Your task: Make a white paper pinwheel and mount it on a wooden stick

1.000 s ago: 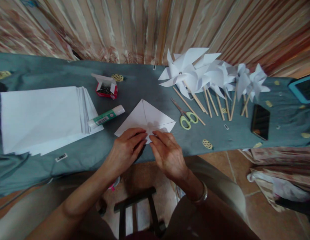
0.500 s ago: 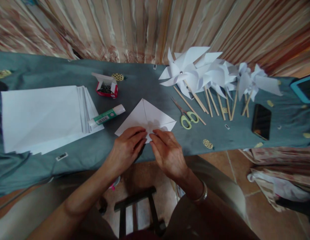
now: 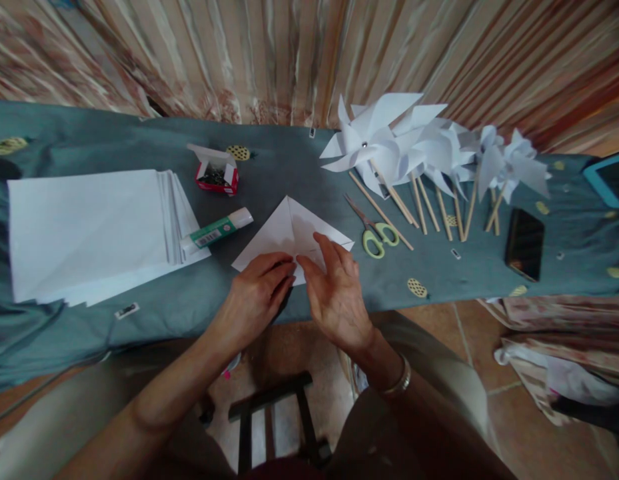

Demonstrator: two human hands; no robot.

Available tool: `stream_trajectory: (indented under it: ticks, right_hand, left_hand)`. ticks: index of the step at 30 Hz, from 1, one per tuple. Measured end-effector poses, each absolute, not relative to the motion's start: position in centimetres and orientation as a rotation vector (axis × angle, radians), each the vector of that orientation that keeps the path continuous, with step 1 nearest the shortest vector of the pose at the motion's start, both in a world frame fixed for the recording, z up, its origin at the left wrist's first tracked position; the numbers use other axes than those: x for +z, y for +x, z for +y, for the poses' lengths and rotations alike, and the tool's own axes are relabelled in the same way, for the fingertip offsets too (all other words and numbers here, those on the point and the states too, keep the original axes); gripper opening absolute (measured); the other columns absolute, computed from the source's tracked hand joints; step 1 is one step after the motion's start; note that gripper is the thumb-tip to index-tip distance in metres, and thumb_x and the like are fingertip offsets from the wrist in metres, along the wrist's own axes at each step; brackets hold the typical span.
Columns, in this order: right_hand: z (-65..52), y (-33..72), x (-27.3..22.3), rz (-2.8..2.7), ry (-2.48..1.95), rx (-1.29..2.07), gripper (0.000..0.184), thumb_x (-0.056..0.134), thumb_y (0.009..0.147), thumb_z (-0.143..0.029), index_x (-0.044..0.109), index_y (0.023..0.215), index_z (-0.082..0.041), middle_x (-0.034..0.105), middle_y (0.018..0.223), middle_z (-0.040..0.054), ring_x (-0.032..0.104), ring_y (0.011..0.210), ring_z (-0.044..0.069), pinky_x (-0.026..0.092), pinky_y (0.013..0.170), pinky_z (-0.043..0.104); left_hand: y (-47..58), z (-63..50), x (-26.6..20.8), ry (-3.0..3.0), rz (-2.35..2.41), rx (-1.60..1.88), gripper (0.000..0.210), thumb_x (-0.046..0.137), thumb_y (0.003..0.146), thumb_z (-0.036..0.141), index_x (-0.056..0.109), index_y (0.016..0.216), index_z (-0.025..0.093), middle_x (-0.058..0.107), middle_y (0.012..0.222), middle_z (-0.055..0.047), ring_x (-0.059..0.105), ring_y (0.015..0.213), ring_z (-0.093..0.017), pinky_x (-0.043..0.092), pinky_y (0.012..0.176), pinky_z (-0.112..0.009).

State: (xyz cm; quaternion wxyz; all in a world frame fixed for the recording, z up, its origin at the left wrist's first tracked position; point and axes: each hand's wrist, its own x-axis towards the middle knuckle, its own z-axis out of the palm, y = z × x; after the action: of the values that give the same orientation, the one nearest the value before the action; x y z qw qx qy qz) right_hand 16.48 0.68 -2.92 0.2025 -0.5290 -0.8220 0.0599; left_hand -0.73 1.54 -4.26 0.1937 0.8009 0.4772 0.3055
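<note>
A white square sheet of paper (image 3: 289,230) with dark lines crossing it lies cornerwise on the cloth in front of me. My left hand (image 3: 259,287) has its fingers pressed together on the paper's near left part, gripping it there. Opposite it, my right hand (image 3: 336,287) is over the near right part, thumb and fingers apart. Its thumb tip reaches close to my left fingertips, near the paper's middle. The near corner is partly hidden by both hands. Scissors (image 3: 374,240) with green handles rest just right of the paper, and a green glue stick (image 3: 216,230) lies to its left.
A stack of white paper (image 3: 89,233) is at the left, under the glue stick's end. Behind stands an open red box (image 3: 216,177) of small dark pieces. Several paper pinwheels (image 3: 384,143) on sticks lie at the back right, near a black phone (image 3: 525,243).
My right hand has opened: its fingers have lifted and spread from the paper, the thumb staying near the middle. My left hand keeps its place. The whole view has shifted slightly.
</note>
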Motion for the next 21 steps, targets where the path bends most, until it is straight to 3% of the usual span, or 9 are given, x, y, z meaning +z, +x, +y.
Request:
stream_trajectory:
  ticks: [8,13,17,21]
  right_hand:
    - [1.3,16.0,-3.3,-2.373,-1.491,0.123,0.033,0.043,0.092,-0.011,0.063,0.118,-0.016,0.045,0.147,0.018,0.039,0.132,0.033,0.045,0.096,0.049]
    - [1.8,16.5,-2.8,-2.265,-1.456,0.336,0.032,0.041,0.094,-0.014,0.066,0.114,-0.018,0.046,0.148,0.0145,0.042,0.135,0.029,0.044,0.104,0.048]
    - [2.9,18.5,-2.9,-2.034,-1.435,0.474,0.039,0.035,0.098,-0.019,0.058,0.13,-0.02,0.05,0.146,0.0114,0.047,0.135,0.02,0.044,0.111,0.044]
    - [4.4,19.7,-3.5,-2.058,-1.552,0.291,0.044,0.038,0.097,-0.021,0.052,0.138,-0.014,0.058,0.137,0.0169,0.051,0.132,0.027,0.044,0.108,0.053]
  left_hand:
    - [-0.7,1.7,-4.3,2.3,1.323,0.86,0.02,0.051,0.095,0.018,0.069,0.102,0.014,0.07,0.108,-0.011,0.068,0.099,-0.021,0.059,0.088,-0.035]
    - [-0.8,1.7,-4.2,2.269,1.321,0.825,0.021,0.05,0.095,0.021,0.069,0.103,0.016,0.069,0.11,-0.011,0.068,0.101,-0.021,0.059,0.09,-0.037]
    - [-0.8,1.7,-4.1,2.261,1.33,0.825,0.021,0.051,0.095,0.021,0.069,0.102,0.016,0.069,0.109,-0.01,0.067,0.1,-0.021,0.058,0.091,-0.037]
    - [-0.8,1.8,-4.2,2.265,1.321,0.829,0.021,0.051,0.094,0.021,0.069,0.103,0.017,0.069,0.109,-0.009,0.067,0.1,-0.021,0.058,0.09,-0.036]
